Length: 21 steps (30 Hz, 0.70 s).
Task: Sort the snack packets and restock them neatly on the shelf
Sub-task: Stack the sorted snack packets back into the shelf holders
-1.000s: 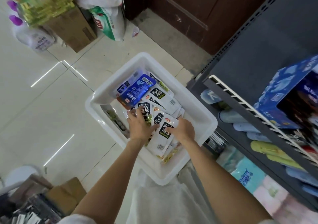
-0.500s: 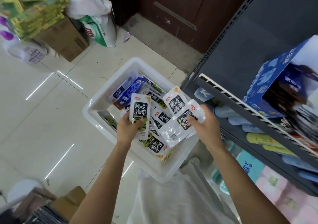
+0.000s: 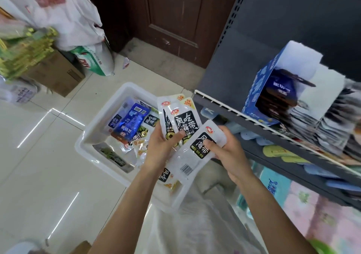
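My left hand grips two white seaweed snack packets with black labels, held upright above the white plastic bin. My right hand pinches another white packet of the same kind, tilted, its barcode end pointing down. Both hands hover over the bin's right side, close to the dark shelf. Inside the bin lie a blue packet and several more white ones.
The shelf at right carries an open blue display box and rows of stacked packets; lower shelves hold coloured goods. A brown door stands behind. A cardboard box and bags sit on the tiled floor at the left.
Both hands have lifted the white packets out of the bin and brought them together higher up, nearer the shelf edge. The left hand now holds two packets.
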### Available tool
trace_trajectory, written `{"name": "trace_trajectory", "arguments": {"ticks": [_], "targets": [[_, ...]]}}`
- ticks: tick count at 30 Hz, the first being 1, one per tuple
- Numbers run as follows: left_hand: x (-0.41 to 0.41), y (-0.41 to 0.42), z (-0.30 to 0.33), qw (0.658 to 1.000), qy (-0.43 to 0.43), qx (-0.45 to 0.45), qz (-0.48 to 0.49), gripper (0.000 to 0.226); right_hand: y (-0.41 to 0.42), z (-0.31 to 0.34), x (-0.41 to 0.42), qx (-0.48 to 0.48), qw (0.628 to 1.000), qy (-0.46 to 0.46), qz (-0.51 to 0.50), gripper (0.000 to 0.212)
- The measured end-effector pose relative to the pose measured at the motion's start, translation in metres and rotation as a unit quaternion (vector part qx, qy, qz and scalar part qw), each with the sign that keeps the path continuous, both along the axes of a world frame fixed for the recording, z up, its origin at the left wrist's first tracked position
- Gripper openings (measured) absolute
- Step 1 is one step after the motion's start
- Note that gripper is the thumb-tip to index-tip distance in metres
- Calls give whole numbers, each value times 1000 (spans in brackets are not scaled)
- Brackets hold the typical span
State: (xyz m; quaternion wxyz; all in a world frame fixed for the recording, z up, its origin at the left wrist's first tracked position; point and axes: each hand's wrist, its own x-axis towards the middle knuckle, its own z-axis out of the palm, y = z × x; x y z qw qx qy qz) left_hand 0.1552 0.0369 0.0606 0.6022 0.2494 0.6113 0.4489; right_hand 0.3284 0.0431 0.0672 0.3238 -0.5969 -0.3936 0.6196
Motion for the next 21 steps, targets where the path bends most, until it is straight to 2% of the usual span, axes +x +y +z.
{"name": "trace_trajectory", "arguments": {"ticks": [2,5,9,10,13,17,19,21], "targets": [[13,2,7,999,31,16,-6,39,-1,5,15,39,998,-40,-15,31],[33,0,19,999,25,39,-11,37,-6,17,38,93,987,-130,-11,27],[67,-4,34,998,12,63,-16,36,-18,37,82,152,952,-266,8,16],[77,-5,38,997,10,70,-14,36,-22,42,95,159,952,-263,-1,14],[108,-7,54,996,21,87,0,34,-34,64,137,151,976,-146,-56,6],[144,-10,63,994,40,96,21,34,-53,97,201,197,972,-59,-116,8],[161,-13,67,994,32,93,43,35,-61,108,232,228,969,-8,-92,12],[175,-16,71,994,23,92,58,38,-63,115,255,237,970,3,-52,27]]}}
